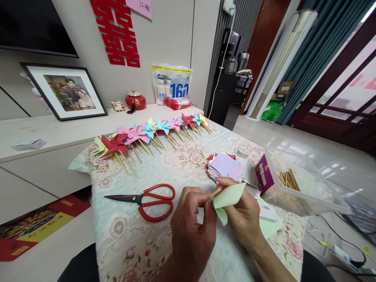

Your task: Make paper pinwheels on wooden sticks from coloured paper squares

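My left hand [190,231] and my right hand [242,217] meet over the near part of a table covered by a floral cloth [123,235]. Between their fingertips is a folded pale green paper [227,197] and a thin wooden stick [215,192], which both hands pinch. Just beyond my hands lies a stack of coloured paper squares [225,166]. Red-handled scissors [147,199] lie shut on the cloth to the left of my left hand. A row of several finished paper pinwheels [152,131] on sticks lines the far edge of the table.
A clear plastic box [296,184] holding wooden sticks stands at the right. A small clear tape roll [244,149] sits beyond the paper stack. Behind the table runs a white cabinet [58,133] with a framed photo [66,92], a red jar [135,101] and a bag [172,84].
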### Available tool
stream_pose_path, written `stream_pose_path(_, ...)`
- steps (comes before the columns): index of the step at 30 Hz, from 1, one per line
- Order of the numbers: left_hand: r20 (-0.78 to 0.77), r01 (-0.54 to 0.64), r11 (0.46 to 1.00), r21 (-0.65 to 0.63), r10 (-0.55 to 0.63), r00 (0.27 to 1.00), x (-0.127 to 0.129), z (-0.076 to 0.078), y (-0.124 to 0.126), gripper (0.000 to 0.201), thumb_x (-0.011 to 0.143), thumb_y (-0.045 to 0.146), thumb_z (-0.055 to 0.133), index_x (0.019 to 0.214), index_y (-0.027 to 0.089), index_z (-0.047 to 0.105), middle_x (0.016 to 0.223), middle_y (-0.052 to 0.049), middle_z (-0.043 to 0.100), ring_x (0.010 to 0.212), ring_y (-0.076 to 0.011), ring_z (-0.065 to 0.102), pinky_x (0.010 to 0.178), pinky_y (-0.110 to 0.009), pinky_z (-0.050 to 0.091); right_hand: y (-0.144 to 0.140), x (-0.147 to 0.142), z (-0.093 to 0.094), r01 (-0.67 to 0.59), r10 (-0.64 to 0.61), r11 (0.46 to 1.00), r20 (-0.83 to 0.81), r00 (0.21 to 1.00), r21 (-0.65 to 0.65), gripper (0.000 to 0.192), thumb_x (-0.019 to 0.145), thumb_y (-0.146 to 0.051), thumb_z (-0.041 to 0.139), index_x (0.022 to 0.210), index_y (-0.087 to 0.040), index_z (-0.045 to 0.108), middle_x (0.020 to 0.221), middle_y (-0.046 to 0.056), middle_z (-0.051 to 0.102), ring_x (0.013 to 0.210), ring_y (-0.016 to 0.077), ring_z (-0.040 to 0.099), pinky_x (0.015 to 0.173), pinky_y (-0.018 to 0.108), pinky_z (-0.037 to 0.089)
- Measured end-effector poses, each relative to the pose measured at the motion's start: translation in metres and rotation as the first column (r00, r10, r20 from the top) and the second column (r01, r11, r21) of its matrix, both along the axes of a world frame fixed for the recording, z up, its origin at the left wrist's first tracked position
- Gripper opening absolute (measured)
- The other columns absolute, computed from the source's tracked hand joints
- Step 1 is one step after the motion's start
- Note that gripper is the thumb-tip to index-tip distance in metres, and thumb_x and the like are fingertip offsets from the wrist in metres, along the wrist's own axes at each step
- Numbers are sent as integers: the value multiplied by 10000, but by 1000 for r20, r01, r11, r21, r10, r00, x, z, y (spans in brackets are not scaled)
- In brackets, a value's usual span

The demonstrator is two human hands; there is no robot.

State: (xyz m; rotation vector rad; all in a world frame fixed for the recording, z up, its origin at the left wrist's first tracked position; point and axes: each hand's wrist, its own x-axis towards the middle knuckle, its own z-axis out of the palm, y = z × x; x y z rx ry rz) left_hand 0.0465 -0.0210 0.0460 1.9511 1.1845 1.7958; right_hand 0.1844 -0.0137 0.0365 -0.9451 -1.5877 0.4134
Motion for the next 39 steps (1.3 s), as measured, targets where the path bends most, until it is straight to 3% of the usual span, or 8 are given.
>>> stream_pose_path(6, -23, 10, 1000, 13, -10, 1000, -1, 1, -1, 117, 878, 75, 560, 846, 179, 604, 760, -15, 585, 682, -123, 569, 620, -215, 482, 4, 1, 1, -49, 49, 994, 1, 999, 95, 294, 855, -91, 616, 1072, -272, 695, 870, 20, 695, 857, 199, 626, 774, 329, 498)
stream_pose_path(17, 21, -6, 1000, -20, 6, 1000, 2, -2, -2, 123, 872, 80, 561, 848, 197, 588, 761, -9, 593, 695, -133, 593, 620, -223, 489, 0, -1, 0, 36, -45, 992, 71, 997, 118, 248, 874, -116, 579, 1070, -245, 662, 879, 43, 676, 854, 223, 637, 784, 377, 505)
stream_pose_path(31, -60, -38, 999, 28, 40, 997, 3, -8, -5, 191, 861, 39, 550, 950, 198, 607, 852, -29, 630, 799, -160, 625, 705, -256, 507, 4, -1, 1, -9, 9, 990, -2, 1000, 143, 238, 848, -76, 608, 1004, -247, 664, 856, 31, 663, 837, 211, 629, 792, 377, 508)
stream_pose_path(39, -164, -59, 995, 85, 73, 984, -4, -9, -3, 196, 904, 51, 551, 1007, 200, 625, 917, -32, 644, 850, -175, 591, 784, -300, 453, 5, 2, -1, -56, 58, 996, -26, 998, 71, 447, 851, -62, 630, 1240, -283, 625, 946, 34, 681, 897, 201, 620, 804, 348, 496)
